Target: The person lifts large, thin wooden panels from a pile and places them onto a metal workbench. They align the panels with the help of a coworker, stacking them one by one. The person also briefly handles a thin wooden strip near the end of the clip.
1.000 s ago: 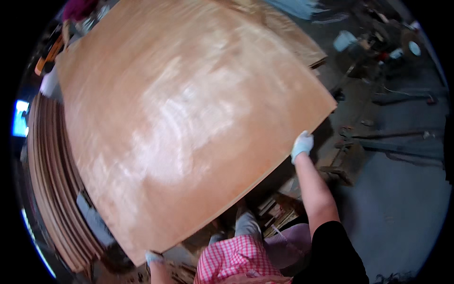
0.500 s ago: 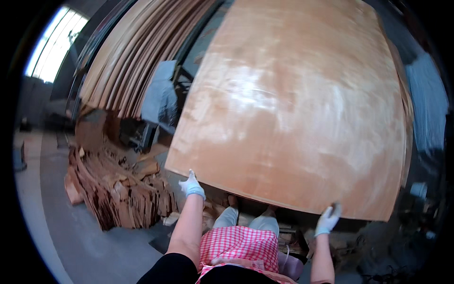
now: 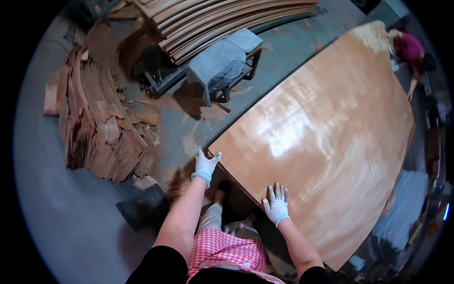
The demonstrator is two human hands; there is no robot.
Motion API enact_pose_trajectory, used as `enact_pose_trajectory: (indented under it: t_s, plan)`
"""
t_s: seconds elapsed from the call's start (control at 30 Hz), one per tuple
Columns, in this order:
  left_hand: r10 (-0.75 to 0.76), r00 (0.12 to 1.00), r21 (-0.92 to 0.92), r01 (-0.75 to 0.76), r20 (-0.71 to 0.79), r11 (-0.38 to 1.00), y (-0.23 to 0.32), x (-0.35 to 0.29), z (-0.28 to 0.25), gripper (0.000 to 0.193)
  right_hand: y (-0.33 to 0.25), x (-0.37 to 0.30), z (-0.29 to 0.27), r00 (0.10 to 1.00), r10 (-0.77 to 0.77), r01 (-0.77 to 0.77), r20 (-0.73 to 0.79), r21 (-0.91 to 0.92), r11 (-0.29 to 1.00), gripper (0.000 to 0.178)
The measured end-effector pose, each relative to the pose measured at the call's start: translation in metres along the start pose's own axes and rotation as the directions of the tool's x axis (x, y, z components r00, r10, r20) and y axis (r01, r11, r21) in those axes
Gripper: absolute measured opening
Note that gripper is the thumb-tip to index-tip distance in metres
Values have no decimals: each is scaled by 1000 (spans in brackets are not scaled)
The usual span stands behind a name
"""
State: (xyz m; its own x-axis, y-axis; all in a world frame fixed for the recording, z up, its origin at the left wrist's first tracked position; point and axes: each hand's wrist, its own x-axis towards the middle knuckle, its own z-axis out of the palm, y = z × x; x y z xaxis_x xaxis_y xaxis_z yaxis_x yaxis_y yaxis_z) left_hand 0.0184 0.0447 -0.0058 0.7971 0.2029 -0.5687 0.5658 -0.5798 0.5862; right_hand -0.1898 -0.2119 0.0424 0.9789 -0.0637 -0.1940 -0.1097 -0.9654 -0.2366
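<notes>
A large reddish-brown wood veneer sheet [image 3: 326,142] lies on a stack, with several layers showing at its near edge. My left hand [image 3: 205,167], in a white glove, is at the sheet's near left corner. Its thumb reaches over the corner and its fingers stretch along the side, apart from the thumb. My right hand [image 3: 276,204], in a white glove with darkened fingertips, lies flat on the sheet by the near edge, fingers spread.
At the far right a co-worker in a magenta top [image 3: 407,49] leans at the sheet's far end. A pile of torn veneer [image 3: 101,123] stands at left. Behind are a stand under grey cloth [image 3: 220,61] and stacked sheets [image 3: 213,23]. Plastic-covered material [image 3: 402,208] lies right.
My view has turned, so the sheet now slants to the right and the co-worker shows. My right hand has moved from the near edge to flat on top; my left stays by the corner.
</notes>
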Motion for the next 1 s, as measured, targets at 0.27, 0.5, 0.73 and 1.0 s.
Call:
enact_pose_trajectory:
  t_s: [0.27,0.5,0.73,1.0]
  plan:
    - [258,963,-215,-270,-83,939,-35,10,6,38,-79,142,-57,974,-218,226,-62,199,954,55]
    - [117,977,-521,-195,-180,831,-27,-2,-10,28,-130,278,-36,854,-459,511,244,-232,828,54]
    - [160,986,-653,-152,-48,741,-25,-70,-9,36,-124,279,-51,837,-514,536,190,-93,839,19]
    - [372,921,-400,-385,-114,832,6,-91,8,61,-119,264,-77,815,-579,578,-2,73,813,14]
